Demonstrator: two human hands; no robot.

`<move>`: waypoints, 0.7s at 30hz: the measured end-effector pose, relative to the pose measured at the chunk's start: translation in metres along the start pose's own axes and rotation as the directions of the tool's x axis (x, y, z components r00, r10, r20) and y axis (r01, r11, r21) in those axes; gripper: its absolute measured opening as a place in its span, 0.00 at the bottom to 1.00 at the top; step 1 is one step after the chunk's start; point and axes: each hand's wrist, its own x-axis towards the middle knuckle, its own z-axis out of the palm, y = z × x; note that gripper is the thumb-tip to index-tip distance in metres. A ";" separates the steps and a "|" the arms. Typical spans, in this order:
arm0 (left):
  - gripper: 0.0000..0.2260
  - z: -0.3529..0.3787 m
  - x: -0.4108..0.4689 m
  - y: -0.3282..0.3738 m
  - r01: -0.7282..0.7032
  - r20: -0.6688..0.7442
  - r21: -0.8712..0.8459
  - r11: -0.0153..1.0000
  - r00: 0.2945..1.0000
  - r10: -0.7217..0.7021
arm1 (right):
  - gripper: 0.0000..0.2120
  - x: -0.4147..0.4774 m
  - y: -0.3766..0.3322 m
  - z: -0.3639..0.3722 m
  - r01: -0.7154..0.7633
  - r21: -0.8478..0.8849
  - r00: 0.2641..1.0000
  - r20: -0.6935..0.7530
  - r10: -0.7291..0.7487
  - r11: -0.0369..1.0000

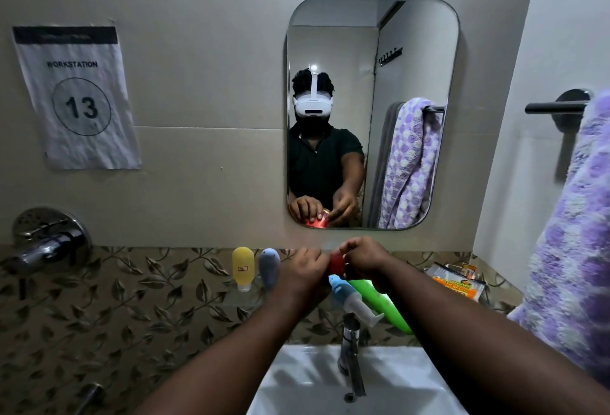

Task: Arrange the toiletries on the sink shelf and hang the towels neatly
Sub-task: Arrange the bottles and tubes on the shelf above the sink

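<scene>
Below both forearms lies the sink [297, 378]. Beyond it, the left hand [305, 269] and right hand [361, 261] each curl fingers round the red bottle [337, 264] between them. Just under the right hand, a blue bottle [340, 289] and green bottle [379, 302] lean outward; a wrist nudge could likely drop them into the sink.

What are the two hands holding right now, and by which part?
Both grip one small red container: the left hand on its left side, the right hand over its top and right side.
</scene>
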 end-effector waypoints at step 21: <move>0.28 -0.050 0.056 -0.032 0.384 0.209 -0.262 0.885 0.918 -0.337 | 0.18 0.018 -0.001 0.055 0.254 -0.076 0.961 -0.092 -0.261 0.964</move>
